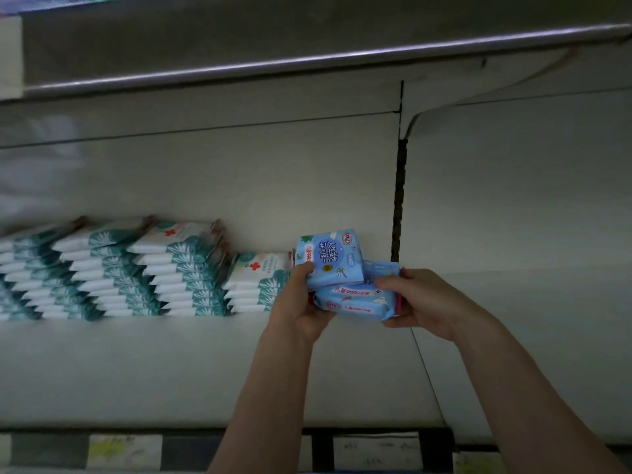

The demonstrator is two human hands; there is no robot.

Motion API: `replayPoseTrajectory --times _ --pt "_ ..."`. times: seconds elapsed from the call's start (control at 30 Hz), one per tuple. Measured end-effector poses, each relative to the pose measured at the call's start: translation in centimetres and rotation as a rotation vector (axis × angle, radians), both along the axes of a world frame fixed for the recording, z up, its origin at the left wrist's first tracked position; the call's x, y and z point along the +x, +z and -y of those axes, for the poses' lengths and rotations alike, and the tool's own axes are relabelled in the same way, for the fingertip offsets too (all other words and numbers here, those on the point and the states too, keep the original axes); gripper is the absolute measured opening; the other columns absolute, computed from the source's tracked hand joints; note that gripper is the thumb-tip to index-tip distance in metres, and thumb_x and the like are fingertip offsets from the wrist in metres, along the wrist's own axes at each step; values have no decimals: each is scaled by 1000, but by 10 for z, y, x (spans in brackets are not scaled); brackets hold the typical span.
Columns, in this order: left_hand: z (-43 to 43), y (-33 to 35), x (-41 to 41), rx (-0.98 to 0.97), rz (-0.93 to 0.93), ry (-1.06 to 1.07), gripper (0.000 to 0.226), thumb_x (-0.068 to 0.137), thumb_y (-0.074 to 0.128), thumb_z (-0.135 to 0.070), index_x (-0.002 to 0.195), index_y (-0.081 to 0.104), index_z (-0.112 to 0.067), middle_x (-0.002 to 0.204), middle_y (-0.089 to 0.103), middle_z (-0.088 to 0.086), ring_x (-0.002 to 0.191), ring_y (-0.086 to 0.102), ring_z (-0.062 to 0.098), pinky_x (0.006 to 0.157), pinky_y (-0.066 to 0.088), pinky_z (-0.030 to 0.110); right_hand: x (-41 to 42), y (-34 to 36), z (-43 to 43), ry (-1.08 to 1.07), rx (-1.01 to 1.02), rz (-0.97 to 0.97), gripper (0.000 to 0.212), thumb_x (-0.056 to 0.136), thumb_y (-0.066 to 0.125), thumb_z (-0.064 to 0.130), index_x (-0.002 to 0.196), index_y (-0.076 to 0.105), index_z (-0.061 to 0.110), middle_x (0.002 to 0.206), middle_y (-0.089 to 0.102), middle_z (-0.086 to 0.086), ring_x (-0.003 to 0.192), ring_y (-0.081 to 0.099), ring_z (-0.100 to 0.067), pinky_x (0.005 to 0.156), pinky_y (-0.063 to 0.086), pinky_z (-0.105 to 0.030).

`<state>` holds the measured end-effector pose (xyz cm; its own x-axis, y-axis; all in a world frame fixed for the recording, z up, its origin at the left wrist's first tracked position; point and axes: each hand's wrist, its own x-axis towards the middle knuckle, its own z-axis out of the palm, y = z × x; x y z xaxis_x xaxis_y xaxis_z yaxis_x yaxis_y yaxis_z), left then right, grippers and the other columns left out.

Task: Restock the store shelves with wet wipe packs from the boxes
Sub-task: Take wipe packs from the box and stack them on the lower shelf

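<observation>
Together, left hand [301, 302] and right hand [427, 302] reach forward, fingers curled round blue wipe packs [352, 295].

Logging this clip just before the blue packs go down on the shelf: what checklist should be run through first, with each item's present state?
1. Left hand grips the blue packs: ok.
2. Right hand grips their other end: ok.
3. Bundle squared: not ok, the top pack sits tilted on the lower ones.
4. Bare shelf below the bundle: ok.
5. Short green-and-white stack beside it is tidy: ok.
6. Number of packs held: cannot tell.
</observation>
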<state>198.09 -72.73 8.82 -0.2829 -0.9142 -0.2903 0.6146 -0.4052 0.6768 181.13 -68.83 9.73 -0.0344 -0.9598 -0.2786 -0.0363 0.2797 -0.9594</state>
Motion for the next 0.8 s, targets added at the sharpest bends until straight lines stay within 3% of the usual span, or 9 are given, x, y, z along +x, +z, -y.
replayPoseTrajectory --times 0.13,0.2,0.33,0.43,0.53,0.7,0.8 --pt "18 12 11 54 197 164 13 92 58 -25 92 61 -12 76 65 7 67 57 17 59 46 26 7 -8 26 -150 -14 52 6 89 64 14 87 64 8 62 69 -3 50 64 -10 46 51 -19" --pt "25 19 20 53 216 207 15 92 60 -27 91 61 -12 70 65 5 66 58 16 51 50 21 11 -9 41 -189 -10 66 8 89 65 12 83 62 7 56 66 -2 45 62 -8 41 48 -18" --pt "33 31 31 36 190 205 17 94 58 -26 96 58 -9 79 60 8 68 57 17 40 47 17 20 -12 68 -152 50 33 9 88 67 13 88 62 5 69 65 -6 47 62 -9 41 47 -17" --pt "37 34 34 52 161 205 17 94 60 -23 98 59 -6 81 61 10 70 58 19 39 48 19 24 -16 84 -120 85 -4 19 88 67 11 103 61 1 79 66 -8 61 63 -15 45 51 -21" --pt "40 32 37 65 165 196 16 94 60 -22 91 59 -7 82 62 10 71 59 19 41 50 20 26 -20 92 -96 112 -91 24 88 67 11 109 61 0 82 66 -8 65 63 -17 57 54 -27" --pt "40 26 37 80 174 176 15 94 60 -21 95 59 -6 81 63 11 71 60 19 49 53 24 29 -26 96 -114 113 -144 16 89 65 8 101 58 0 76 62 -10 60 60 -17 40 51 -20" --pt "40 24 34 95 162 160 15 93 62 -20 96 59 -5 82 64 13 73 61 21 55 54 28 28 -32 101 -126 72 -274 22 87 67 9 100 59 -6 80 64 -15 64 64 -22 50 57 -28"
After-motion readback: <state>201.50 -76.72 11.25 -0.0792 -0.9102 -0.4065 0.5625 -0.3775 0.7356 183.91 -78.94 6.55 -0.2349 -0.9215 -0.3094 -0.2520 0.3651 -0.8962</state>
